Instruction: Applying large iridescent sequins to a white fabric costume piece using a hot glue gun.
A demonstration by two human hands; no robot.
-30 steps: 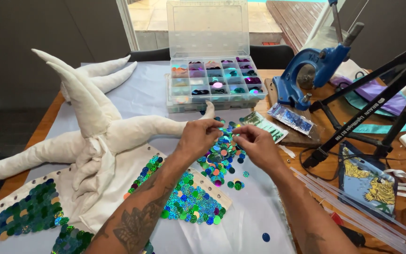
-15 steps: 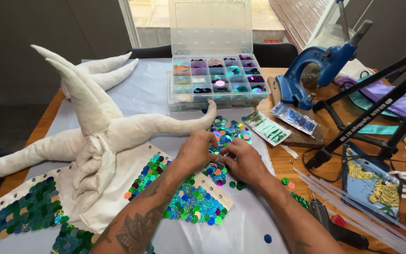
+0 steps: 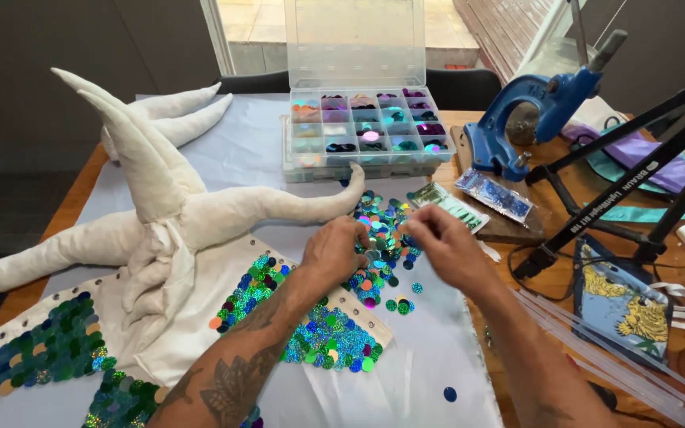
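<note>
My left hand (image 3: 333,252) rests on a loose pile of shiny round sequins (image 3: 382,223) in blue, green and pink, its fingertips pinched on a small silvery sequin (image 3: 372,255). My right hand (image 3: 447,247) hovers just right of the pile, fingers bunched together; what they hold is hidden. Under my left forearm lies a white fabric strip covered with blue and green sequins (image 3: 323,342). A white stuffed fabric figure with long pointed limbs (image 3: 192,215) lies to the left, one limb tip touching the pile.
A clear compartment box of sequins (image 3: 366,135) stands open behind the pile. Two sequin packets (image 3: 491,194) lie by a blue hand press (image 3: 517,131). A black stand (image 3: 620,178), blue-and-yellow cloth (image 3: 620,297) and clear rods (image 3: 596,353) crowd the right. Another green sequin panel (image 3: 41,353) lies at left.
Both hands dropped from a raised, joined position down onto the sequin pile, then drew slightly apart. The right hand has lifted a little off the pile.
</note>
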